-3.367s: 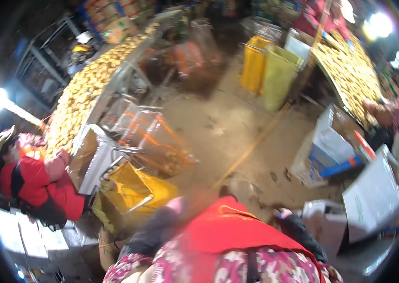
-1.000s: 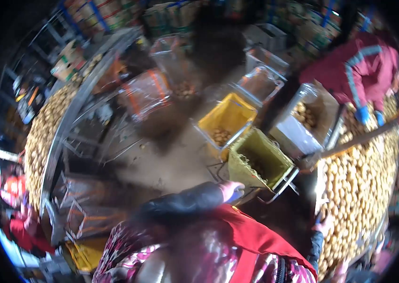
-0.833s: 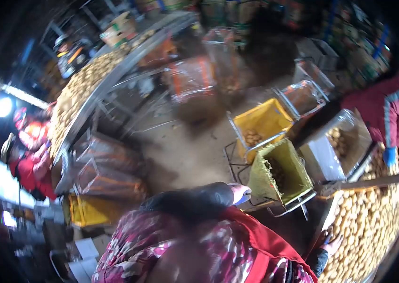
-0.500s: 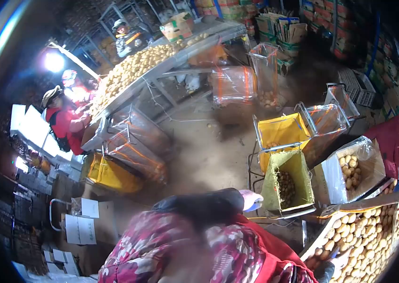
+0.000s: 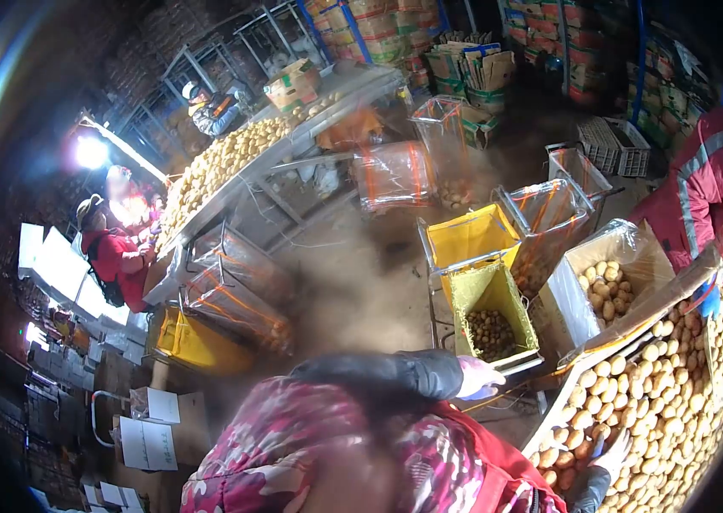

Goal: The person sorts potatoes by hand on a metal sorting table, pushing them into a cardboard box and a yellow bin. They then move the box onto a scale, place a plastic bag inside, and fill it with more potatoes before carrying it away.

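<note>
Beside the lower edge of a yellow-green bin holding small potatoes, my left hand is gloved, its fingers curled together; what they hold, if anything, is hidden. My right hand rests over the heap of potatoes at the lower right, fingers apart, with potatoes around and beneath them. A box with a clear plastic liner stands above the heap and contains larger potatoes.
A yellow bin and plastic-lined frames stand ahead. At the right, a co-worker in a dark red jacket leans over the heap. Other people work by a long potato-covered table at upper left. White boxes lie lower left.
The view has shifted, so the bins sit further left and more of the potato heap shows. The co-worker at the right has leaned in, a blue-gloved hand now at the potatoes.
</note>
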Available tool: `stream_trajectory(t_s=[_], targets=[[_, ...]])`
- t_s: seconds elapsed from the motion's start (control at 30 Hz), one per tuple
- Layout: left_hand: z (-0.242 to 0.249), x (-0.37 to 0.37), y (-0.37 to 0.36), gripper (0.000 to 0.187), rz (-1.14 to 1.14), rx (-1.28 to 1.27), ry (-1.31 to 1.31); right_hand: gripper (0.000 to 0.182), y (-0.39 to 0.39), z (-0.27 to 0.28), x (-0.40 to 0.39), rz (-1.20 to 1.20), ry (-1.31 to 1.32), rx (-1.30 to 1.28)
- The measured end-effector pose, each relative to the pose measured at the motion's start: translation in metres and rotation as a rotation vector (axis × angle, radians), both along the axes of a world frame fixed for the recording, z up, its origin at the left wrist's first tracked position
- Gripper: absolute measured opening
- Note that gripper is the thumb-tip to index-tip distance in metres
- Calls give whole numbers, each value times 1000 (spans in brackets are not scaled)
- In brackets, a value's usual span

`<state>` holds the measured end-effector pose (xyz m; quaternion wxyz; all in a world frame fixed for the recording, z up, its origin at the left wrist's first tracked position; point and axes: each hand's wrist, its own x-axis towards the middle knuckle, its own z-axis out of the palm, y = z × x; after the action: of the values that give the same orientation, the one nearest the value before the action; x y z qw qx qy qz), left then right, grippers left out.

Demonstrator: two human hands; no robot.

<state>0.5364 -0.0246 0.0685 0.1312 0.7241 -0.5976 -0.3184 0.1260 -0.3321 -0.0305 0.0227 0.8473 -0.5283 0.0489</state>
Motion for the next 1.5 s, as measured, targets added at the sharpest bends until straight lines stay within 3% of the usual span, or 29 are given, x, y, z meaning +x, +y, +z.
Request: stream_trajectory(t_s=[0.1, 0.23, 0.33, 0.37, 0.43, 0.47, 0.5, 0.6, 0.67, 0.77, 0.87, 1.07, 1.1, 1.13, 1.17, 1.2, 1.23, 1.27, 1.33, 1.43, 1.5], targets=[[17, -6, -26, 36, -153, 42, -43, 73, 2, -15, -13, 62, -176, -90], [18, -4, -24, 33, -174, 49, -31, 71, 2, -9, -3, -39, -39, -13], [-10, 13, 14, 37, -26, -61, -43, 68, 4, 7, 14, -94, 71, 51], [13, 19, 25, 37, 53, 134, -12, 69, -17, -32, 0, -82, 114, -5], [-25, 31, 73, 37, 219, 15, -87, 72, -18, -37, -1, -96, 115, 5], [14, 26, 84, 41, 319, 169, -113, 72, -19, -44, -3, -99, 130, -23], [23, 30, 96, 42, 395, 317, -77, 72, -23, -47, -7, -93, 127, -43], [10, 46, 141, 46, 445, 389, -75, 71, -23, -50, -13, -45, 99, -65], [26, 53, 138, 48, 492, 660, 29, 71, -22, -49, -13, -12, 75, -77], [28, 41, 148, 47, 482, 437, -48, 70, -16, -50, -11, 1, 70, -70], [-9, 42, 141, 45, 494, 315, -62, 70, -16, -42, -7, -26, 94, -76], [-5, 43, 104, 39, 398, 264, -21, 71, 10, 18, 21, -120, 143, 118], [-3, 43, 105, 37, 345, 152, -21, 69, -1, -13, 4, -61, 87, 23], [5, 42, 97, 37, 348, 196, 7, 67, -3, -11, 6, -57, 31, 39], [-23, 47, 98, 37, 308, 177, 35, 66, 4, 2, 11, -45, 41, 23], [-67, 51, 106, 36, 275, 24, 76, 66, -4, -18, -5, -11, 15, -26], [-88, 54, 107, 33, 301, 42, 148, 68, -1, -21, -9, -36, 70, -67], [-52, 59, 91, 41, 253, 249, 217, 62, 11, -6, 3, -89, 35, -46], [-50, 63, 82, 41, 268, 251, 248, 59, 9, -11, -5, -95, -62, -29], [-69, 81, 78, 37, 292, 128, 292, 53, 6, -16, -7, -167, -84, 30], [-116, 80, 81, 31, 392, -127, 314, 54, 10, -16, -13, -262, -211, 125]])
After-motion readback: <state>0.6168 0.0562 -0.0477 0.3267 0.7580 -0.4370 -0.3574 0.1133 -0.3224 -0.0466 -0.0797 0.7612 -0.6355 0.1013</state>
